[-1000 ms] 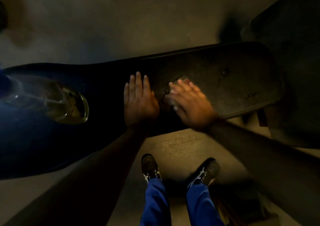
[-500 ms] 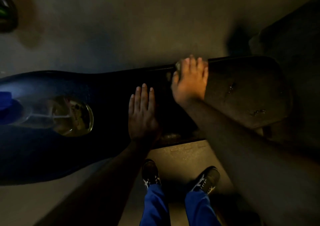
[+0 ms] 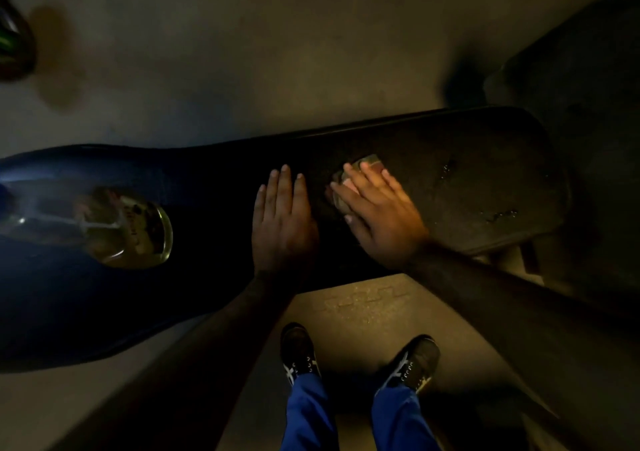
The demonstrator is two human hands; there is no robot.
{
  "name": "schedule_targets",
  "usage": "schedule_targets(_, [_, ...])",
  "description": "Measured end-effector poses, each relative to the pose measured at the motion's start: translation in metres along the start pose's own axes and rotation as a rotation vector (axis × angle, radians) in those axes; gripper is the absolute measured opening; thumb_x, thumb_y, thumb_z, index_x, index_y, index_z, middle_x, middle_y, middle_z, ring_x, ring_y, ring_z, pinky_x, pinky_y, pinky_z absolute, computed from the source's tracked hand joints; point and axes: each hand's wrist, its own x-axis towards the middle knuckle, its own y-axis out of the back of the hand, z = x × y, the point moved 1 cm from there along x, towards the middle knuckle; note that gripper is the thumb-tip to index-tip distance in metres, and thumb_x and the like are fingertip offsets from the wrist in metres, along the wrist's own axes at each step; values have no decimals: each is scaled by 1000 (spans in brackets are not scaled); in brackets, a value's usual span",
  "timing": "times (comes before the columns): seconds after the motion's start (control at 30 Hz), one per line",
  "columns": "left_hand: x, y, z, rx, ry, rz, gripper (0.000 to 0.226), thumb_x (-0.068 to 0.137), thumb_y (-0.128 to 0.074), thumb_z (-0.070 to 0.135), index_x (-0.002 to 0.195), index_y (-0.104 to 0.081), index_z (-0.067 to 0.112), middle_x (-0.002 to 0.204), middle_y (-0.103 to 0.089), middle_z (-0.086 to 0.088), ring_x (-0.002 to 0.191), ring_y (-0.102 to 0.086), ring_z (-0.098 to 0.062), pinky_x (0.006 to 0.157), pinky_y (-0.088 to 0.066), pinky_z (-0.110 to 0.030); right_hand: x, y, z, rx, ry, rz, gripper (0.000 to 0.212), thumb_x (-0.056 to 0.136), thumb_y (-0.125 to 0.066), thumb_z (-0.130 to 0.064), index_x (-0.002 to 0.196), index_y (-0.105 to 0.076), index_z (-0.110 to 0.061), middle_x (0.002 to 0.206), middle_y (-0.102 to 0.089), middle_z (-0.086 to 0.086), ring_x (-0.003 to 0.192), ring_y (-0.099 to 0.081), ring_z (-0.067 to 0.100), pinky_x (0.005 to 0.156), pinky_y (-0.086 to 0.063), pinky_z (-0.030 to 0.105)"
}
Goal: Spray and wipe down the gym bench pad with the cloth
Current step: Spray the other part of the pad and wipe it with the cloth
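The dark bench pad (image 3: pixel 467 180) runs from left to right across the dim view. My left hand (image 3: pixel 282 224) lies flat on the pad's middle, fingers together, holding nothing. Just to its right, my right hand (image 3: pixel 379 213) presses a small folded cloth (image 3: pixel 367 164) onto the pad; only the cloth's far edge shows past my fingertips. A clear spray bottle (image 3: pixel 128 229) with yellowish liquid lies on its side on the pad's left part. Wet spots glint on the pad's right end.
My two feet in dark shoes (image 3: pixel 298 353) and blue trousers stand on the floor in front of the bench. A dark round object (image 3: pixel 14 38) sits at the far left edge. A dark bulky shape (image 3: pixel 581 80) rises at the right beyond the pad.
My right hand with the cloth has drawn back from the pad's far edge toward the middle and near side. My left hand has stayed planted on the pad.
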Motion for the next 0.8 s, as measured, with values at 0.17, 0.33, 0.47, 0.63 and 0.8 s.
schedule_targets(0.17, [0, -5, 21, -80, -29, -13, 52, 93, -37, 25, 137, -51, 2, 144, -47, -22, 137, -42, -34, 115, -28, -45, 32, 12, 31, -6, -610, 236, 63, 102, -31, -42, 158, -24, -16, 166, -20, 15, 155, -12, 33, 126, -10, 51])
schedule_targets(0.33, [2, 3, 32, -145, 41, -18, 53, 95, -29, 27, 138, -50, 3, 145, -47, -20, 139, -40, -32, 116, -28, -44, -43, -6, 8, -19, 9, 5, 57, 102, -33, -38, 157, -28, -26, 167, -21, 5, 155, -12, 25, 126, -11, 49])
schedule_targets(0.47, [3, -4, 49, -171, -14, -8, 50, 94, -32, 21, 138, -50, 5, 145, -48, -18, 139, -40, -31, 115, -32, -48, -43, 6, 61, -47, -403, 243, 60, 98, -37, -38, 154, -35, -17, 163, -31, 15, 152, -24, 35, 124, -17, 52])
schedule_targets(0.63, [7, -7, 72, -173, 29, -19, 45, 95, -44, 16, 137, -51, 5, 145, -48, -18, 139, -40, -31, 117, -27, -43, -93, -18, 9, 61, -141, 60, 59, 99, -36, -37, 154, -36, -15, 166, -23, 9, 155, -12, 28, 126, -11, 52])
schedule_targets(0.8, [23, -14, 95, -214, -49, -35, 44, 96, -45, 17, 138, -50, 6, 146, -47, -17, 140, -38, -31, 117, -29, -46, -72, 8, 75, 87, -499, 272, 56, 99, -43, -33, 153, -35, -18, 164, -30, 11, 154, -20, 30, 123, -18, 57])
